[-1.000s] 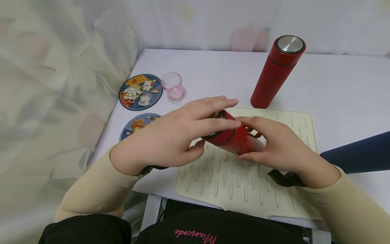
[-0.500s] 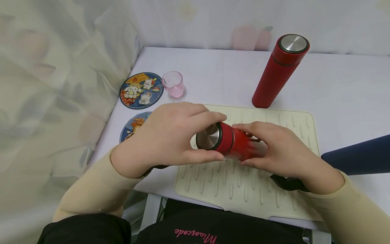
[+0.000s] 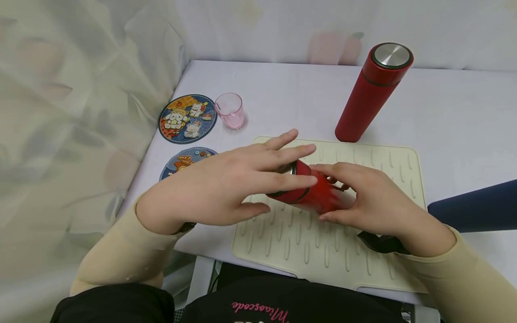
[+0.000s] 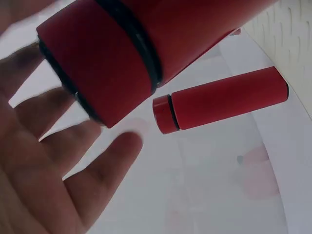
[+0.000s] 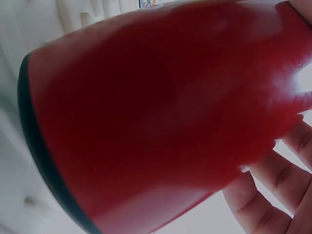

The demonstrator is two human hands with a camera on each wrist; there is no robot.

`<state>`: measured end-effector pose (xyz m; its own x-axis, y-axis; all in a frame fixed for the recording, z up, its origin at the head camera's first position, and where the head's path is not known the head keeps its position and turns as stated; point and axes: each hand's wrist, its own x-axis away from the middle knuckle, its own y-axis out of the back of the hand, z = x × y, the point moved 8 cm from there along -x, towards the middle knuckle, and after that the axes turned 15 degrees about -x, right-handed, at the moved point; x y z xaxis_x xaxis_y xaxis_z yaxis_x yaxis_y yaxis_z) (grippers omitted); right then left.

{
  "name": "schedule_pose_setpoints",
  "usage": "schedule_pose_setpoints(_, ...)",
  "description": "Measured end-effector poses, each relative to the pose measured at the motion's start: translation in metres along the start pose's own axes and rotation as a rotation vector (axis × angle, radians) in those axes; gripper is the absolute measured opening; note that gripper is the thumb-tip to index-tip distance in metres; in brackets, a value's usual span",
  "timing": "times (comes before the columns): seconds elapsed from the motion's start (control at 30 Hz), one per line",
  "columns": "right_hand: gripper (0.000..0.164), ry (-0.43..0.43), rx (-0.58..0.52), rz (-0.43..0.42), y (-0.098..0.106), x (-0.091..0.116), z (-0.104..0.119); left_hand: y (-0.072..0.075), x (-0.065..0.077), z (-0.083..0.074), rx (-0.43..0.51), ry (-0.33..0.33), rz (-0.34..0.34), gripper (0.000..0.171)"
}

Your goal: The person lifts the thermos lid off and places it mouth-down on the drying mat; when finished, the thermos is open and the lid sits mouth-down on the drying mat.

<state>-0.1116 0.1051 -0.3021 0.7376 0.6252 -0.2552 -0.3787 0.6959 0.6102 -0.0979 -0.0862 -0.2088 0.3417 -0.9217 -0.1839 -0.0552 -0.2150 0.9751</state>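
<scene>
A red thermos [image 3: 321, 195] is tilted over the cream mat, its capped end toward the left. My right hand [image 3: 371, 197] grips its body, thumb on the near side and fingers round the far side. My left hand [image 3: 234, 184] lies over the cap end with its fingers straight and spread, partly hiding the steel top. In the left wrist view, the fingertips are right at the dark rim of the red cap [image 4: 97, 63], which sits on the thermos. The red body and its dark base ring fill most of the right wrist view.
A second red thermos [image 3: 367, 98] stands behind the ribbed cream mat [image 3: 307, 251]. At the right a navy cylinder [image 3: 476, 208] reaches the frame edge. A pink glass [image 3: 230, 112] stands beside a round cartoon coaster [image 3: 187, 119]; another coaster [image 3: 181, 161] is partly behind my left hand.
Half a second ago my left fingers and thumb were round the cap, with its steel top showing. Now they are straightened and spread across it. The right hand keeps its grip.
</scene>
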Motion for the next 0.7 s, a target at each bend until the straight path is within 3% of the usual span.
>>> schedule_pose_setpoints(0.17,0.094,-0.025,-0.003,0.018,-0.002,-0.001,-0.001,0.003,0.001,0.005,-0.05,0.009,-0.048,0.052)
schedule_pose_setpoints(0.27,0.094,-0.024,0.003,0.019,-0.003,-0.001,0.0,0.005,-0.001,0.011,-0.083,0.082,-0.081,0.054)
schedule_pose_setpoints(0.4,0.095,-0.024,0.015,0.027,-0.005,-0.002,0.002,0.007,0.0,0.017,-0.221,0.19,-0.155,0.064)
schedule_pose_setpoints(0.5,0.096,-0.025,0.013,0.03,-0.005,-0.002,0.003,0.006,0.001,0.018,-0.302,0.218,-0.196,0.072)
schedule_pose_setpoints(0.57,0.096,-0.026,0.012,0.021,-0.004,-0.002,0.003,0.006,0.001,0.018,-0.278,0.199,-0.197,0.077)
schedule_pose_setpoints(0.7,0.094,-0.028,0.003,-0.002,-0.001,-0.002,0.001,0.004,0.002,0.012,-0.091,0.086,-0.13,0.077)
